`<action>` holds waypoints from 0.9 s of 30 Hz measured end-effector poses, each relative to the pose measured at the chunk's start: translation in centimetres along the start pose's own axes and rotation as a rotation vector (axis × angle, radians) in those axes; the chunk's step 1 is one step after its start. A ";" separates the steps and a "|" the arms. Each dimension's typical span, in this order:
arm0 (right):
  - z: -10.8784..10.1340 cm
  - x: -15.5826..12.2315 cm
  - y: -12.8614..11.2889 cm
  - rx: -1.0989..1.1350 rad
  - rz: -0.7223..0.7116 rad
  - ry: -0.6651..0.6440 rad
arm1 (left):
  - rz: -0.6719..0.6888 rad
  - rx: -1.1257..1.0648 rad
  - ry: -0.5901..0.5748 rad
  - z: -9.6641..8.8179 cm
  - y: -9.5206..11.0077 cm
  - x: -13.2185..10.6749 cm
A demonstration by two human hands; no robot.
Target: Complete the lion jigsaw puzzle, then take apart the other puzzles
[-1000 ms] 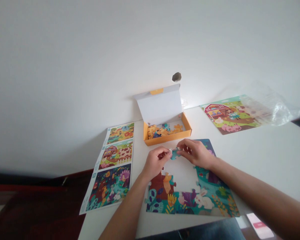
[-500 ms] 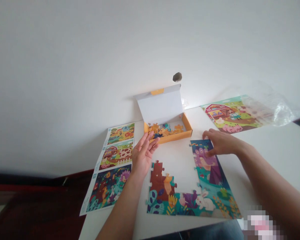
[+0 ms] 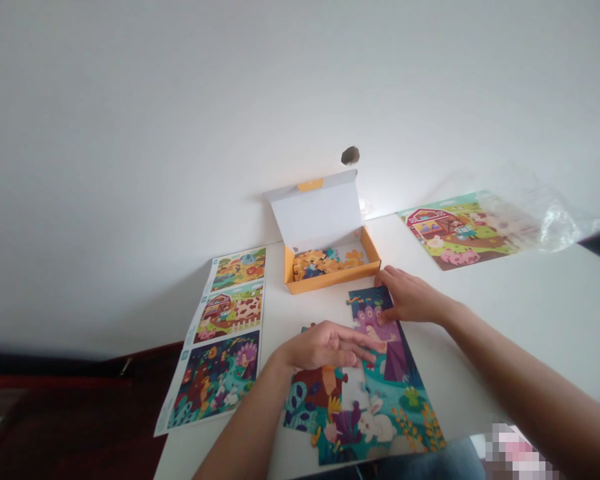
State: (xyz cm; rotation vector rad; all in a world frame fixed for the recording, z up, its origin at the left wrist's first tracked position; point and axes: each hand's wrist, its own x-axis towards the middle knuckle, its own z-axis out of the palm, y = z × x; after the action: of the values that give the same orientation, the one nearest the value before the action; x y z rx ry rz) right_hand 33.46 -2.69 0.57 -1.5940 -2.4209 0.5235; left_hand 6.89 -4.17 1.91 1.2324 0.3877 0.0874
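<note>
A partly assembled jigsaw puzzle lies on the white table, showing a peacock, a rabbit and a frog. Beside it is a smaller joined section with a brown bear; a gap parts the two, and their edges do not line up. My right hand grips the puzzle's upper right edge, thumb on the peacock and fingers at the far corner. Over the bear section reaches my left hand, fingers stretched out towards the peacock part. It holds nothing I can see and hides the top of the bear.
An open orange box with loose puzzle pieces stands against the wall, lid up. At the left lies a sheet with three pictures. A farm picture and clear plastic wrap are at the back right.
My left hand has come from the box's front down over the puzzle. My right hand and the peacock part have shifted left and nearer, and the bear section has come apart from it.
</note>
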 end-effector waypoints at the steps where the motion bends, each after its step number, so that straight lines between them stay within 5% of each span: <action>1: 0.1 0.1 0.1 0.013 -0.005 0.005 | 0.001 0.005 0.014 0.0 0.1 0.1; 8: 0.9 0.8 1.0 0.181 -0.053 0.077 | 0.008 -0.038 0.036 -0.3 -0.6 0.2; 14: 0.8 1.0 0.9 0.212 -0.079 0.107 | -0.017 -0.151 0.176 -0.6 -1.8 0.4; 27: 1.1 1.0 -0.6 0.423 0.038 0.093 | -0.062 -0.164 0.245 -0.3 -1.3 0.3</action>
State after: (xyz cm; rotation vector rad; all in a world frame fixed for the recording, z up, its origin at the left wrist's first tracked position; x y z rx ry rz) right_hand 32.17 -2.15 -0.28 -1.4449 -2.0411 0.8787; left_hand 6.86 -4.25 0.56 1.0496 0.6191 0.2144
